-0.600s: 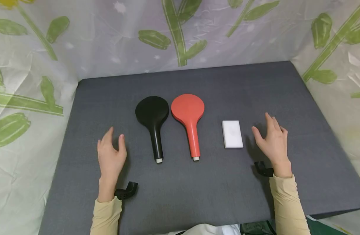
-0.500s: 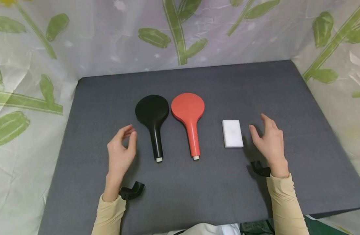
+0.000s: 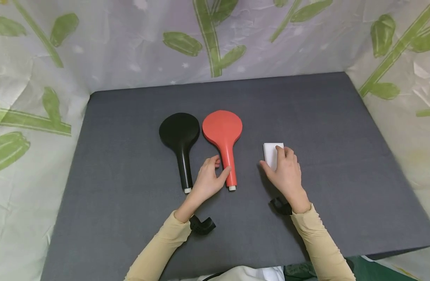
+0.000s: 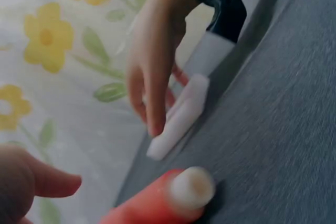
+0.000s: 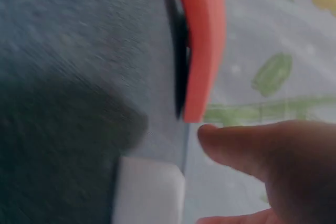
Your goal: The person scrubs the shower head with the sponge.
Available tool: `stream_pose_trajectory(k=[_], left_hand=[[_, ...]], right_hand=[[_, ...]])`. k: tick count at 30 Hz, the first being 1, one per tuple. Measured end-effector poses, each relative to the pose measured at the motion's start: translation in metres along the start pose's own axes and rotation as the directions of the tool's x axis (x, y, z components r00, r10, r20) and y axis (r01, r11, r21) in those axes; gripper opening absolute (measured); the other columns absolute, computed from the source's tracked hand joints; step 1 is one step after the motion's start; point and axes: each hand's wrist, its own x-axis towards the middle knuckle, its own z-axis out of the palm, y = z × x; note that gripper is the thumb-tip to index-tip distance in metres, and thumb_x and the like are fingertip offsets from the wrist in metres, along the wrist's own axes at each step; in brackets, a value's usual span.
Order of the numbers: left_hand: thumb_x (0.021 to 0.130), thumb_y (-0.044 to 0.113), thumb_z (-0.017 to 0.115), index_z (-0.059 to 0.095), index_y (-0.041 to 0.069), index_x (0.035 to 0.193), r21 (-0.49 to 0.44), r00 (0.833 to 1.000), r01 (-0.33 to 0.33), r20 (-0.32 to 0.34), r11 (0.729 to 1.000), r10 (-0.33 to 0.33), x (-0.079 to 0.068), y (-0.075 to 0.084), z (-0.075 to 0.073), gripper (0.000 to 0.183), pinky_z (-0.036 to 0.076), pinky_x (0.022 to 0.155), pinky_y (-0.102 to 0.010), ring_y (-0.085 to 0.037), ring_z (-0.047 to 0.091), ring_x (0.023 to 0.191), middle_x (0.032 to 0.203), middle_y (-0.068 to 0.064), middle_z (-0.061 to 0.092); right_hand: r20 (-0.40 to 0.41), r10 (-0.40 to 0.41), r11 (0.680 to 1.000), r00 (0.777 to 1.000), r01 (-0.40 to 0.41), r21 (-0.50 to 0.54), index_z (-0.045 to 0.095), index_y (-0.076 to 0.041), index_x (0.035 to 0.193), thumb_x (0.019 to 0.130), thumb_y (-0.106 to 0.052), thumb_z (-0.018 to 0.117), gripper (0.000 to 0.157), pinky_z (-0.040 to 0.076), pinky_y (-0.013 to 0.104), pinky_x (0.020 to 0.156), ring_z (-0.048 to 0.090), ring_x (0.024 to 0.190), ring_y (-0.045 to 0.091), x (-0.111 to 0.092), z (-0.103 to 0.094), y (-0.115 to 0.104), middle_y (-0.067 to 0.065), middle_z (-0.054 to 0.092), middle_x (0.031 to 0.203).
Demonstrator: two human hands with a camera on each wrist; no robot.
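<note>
A red paddle-shaped thing [image 3: 222, 127] with a round flat head and a white-tipped handle lies on the table. My left hand [image 3: 208, 178] is over its handle, thumb overlapping it in the head view. In the left wrist view, a gap shows between that thumb [image 4: 58, 182] and the red handle [image 4: 152, 200]. Left of it lies a similar black one [image 3: 179, 130]. My right hand [image 3: 286, 171] hovers at a white rectangular block [image 3: 271, 152], fingers spread above it and partly hiding it. The right wrist view shows the thumb [image 5: 236, 145] apart from the white block [image 5: 149, 190].
A dark grey cloth [image 3: 306, 105] covers the table. Behind and beside it hangs a pale curtain [image 3: 123, 47] with a leaf print. Black curved camera mounts [image 3: 202, 226] stick out from both wrists, close over the cloth.
My left hand has swept right, past the black paddle-shaped thing to the red one's handle. My right hand has moved left over the white block. The things on the table lie as before.
</note>
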Motion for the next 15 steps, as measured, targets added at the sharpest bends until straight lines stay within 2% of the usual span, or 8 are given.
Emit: stream_pose_trajectory(k=[7,15], left_hand=[[0.089,0.026,0.06,0.04,-0.014,0.127,-0.075,0.993,0.115,0.026,0.99,-0.114,0.011,-0.007,0.014,0.059,0.048,0.082,-0.044,-0.032,0.059,0.094,0.106,-0.023,0.057],[0.083,0.023,0.069,0.054,-0.01,0.113,-0.09,0.988,0.151,0.0,0.984,-0.152,0.019,-0.01,0.018,0.047,0.05,0.075,-0.038,-0.028,0.061,0.085,0.095,-0.018,0.062]], right_hand=[[0.024,0.015,1.0,1.0,-0.014,-0.02,0.048,0.009,0.118,0.077,-0.023,0.074,0.058,0.044,0.059,0.071,0.046,0.097,0.05,-0.005,0.009,-0.001,0.036,0.041,0.12],[0.003,0.032,0.999,0.999,-0.032,-0.013,0.048,0.009,0.117,0.077,-0.019,0.074,0.055,0.042,0.059,0.073,0.046,0.096,0.053,-0.005,0.012,-0.001,0.038,0.043,0.115]])
